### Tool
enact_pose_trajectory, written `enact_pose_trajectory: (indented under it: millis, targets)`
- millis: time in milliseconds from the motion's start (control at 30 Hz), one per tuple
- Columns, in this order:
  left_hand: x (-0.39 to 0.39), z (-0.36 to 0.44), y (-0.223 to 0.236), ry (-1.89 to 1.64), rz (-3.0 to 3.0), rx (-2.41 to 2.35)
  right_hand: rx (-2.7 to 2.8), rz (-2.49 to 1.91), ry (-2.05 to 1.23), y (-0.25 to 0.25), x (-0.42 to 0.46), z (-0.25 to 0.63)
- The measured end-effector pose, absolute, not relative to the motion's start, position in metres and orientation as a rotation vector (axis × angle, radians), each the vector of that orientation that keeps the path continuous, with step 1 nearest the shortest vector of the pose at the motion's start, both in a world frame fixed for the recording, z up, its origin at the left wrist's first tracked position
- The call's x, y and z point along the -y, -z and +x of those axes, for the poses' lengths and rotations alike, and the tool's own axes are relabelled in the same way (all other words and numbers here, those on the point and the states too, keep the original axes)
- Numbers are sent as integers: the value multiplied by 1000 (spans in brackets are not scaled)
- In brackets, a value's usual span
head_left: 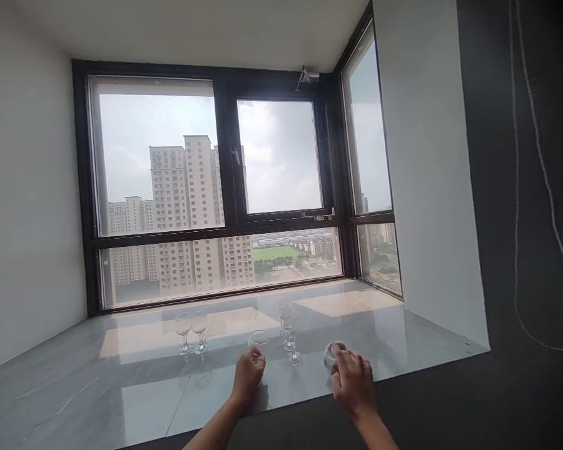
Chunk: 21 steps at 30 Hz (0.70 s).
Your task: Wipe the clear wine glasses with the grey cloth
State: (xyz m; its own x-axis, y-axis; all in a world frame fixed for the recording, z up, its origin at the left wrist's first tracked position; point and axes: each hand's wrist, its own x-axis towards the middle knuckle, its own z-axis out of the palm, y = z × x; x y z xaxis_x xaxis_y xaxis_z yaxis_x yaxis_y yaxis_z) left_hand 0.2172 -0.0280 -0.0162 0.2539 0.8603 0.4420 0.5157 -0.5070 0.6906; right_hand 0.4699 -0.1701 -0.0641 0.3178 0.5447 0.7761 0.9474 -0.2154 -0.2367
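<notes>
Grey, glossy stone makes up the windowsill (145, 400), its front edge nearest. Just above that edge, the left hand (248, 378) has its grip closed, thumb and fingers pinched low on a stemmed glass (258, 339); the bowl rises clear above the fingertips, while the fingers hide the stem and foot, so whether it touches the stone I cannot tell. The right hand (354, 384) curls its grip over a pale, bunched cloth (329, 359), thumb on the near side, fingers over the top.

The glass should be light but stiff, slippery when smooth and easily chipped; the stem or the base of the bowl seems the safest hold, with only gentle pressure. The cloth looks soft and forgiving, fine to pinch anywhere.

Between the hands, a short row of glasses (291, 323) stands upright, running back towards the window (224, 150), the nearest apart from both grips. Left of the held glass and slightly farther back, a pair of glasses (199, 322) stands upright, close together. Beyond the panes rise tower blocks (199, 181).
</notes>
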Motion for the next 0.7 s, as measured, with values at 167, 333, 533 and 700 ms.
enact_pose_trajectory:
  millis: [167, 333, 533, 700]
  targets:
    - [30, 217, 17, -1128, 2198, -1270, 1154, -2023, 759, 64, 172, 473]
    - [36, 217, 13, -1064, 2307, -1304, 927, -2163, 810, 53, 174, 464]
    - [44, 217, 9, -1031, 2383, -1314, 1016, -1961, 540, 47, 168, 461]
    - [50, 216, 10, -1024, 2481, -1307, 1005, -1683, 384, 24, 167, 437]
